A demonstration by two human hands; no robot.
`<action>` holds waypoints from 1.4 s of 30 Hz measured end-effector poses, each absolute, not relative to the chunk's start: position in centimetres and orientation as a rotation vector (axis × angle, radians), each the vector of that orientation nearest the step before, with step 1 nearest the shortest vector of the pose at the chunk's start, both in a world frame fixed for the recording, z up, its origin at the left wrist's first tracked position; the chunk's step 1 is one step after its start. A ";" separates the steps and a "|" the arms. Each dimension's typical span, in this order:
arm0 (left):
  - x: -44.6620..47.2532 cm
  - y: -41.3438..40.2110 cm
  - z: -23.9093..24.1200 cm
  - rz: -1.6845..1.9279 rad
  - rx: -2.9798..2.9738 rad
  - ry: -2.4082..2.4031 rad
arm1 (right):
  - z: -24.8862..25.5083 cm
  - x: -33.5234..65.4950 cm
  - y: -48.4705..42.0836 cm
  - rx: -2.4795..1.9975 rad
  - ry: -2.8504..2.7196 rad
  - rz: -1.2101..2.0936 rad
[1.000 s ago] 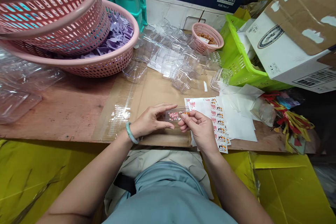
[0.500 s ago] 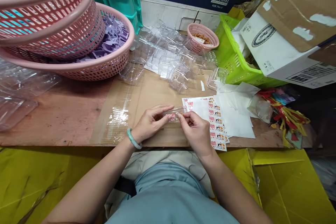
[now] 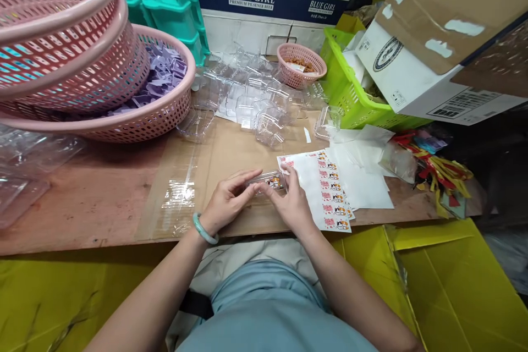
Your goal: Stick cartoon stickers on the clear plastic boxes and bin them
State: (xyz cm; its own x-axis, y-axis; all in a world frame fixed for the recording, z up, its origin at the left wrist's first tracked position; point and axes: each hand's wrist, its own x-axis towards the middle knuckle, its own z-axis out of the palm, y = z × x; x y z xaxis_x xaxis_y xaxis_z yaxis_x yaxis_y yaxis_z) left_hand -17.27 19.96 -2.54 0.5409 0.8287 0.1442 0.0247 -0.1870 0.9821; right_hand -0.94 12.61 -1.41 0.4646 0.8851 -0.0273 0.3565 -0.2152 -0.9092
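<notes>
A small clear plastic case (image 3: pixel 270 181) with a cat sticker on it sits between both my hands near the table's front edge. My left hand (image 3: pixel 228 202), with a green bangle at the wrist, grips the case's left end between fingers and thumb. My right hand (image 3: pixel 289 200) holds the right end, its fingers curled over the case and thumb pressed on it. Just right of my hands lies a sticker sheet (image 3: pixel 325 190) with a column of cat stickers along its edge.
A large pink basket (image 3: pixel 136 115) of purple pieces with more pink baskets stacked in it stands at the left. Several clear plastic cases (image 3: pixel 251 99) lie behind. A small pink basket (image 3: pixel 301 63), green basket (image 3: pixel 350 88), cardboard boxes (image 3: pixel 424 49) and white backing sheets (image 3: pixel 363 170) fill the right.
My right hand, which was pinching a sticker at the case's right end, now lies over the case with its thumb pressing down. The view has shifted, so everything sits lower and further left.
</notes>
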 end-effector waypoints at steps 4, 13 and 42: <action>-17.3 19.0 -2.5 0.903 1.638 0.765 | -1.8 -0.8 12.7 -1.701 -1.098 0.795; -20.8 18.7 -1.7 0.924 1.477 0.886 | -1.6 -2.1 13.8 -1.438 -1.052 1.069; -18.7 18.0 -2.2 0.841 1.401 0.945 | 0.8 0.2 10.7 -1.600 -1.297 0.605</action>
State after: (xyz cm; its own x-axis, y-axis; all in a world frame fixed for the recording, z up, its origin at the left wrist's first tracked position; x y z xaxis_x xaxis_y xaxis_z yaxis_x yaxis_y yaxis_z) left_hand -18.68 18.05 -2.21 0.4110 0.9107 -0.0420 0.0637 0.0173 0.9978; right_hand 0.20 10.70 0.80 0.3131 0.9321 0.1821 0.4590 0.0194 -0.8882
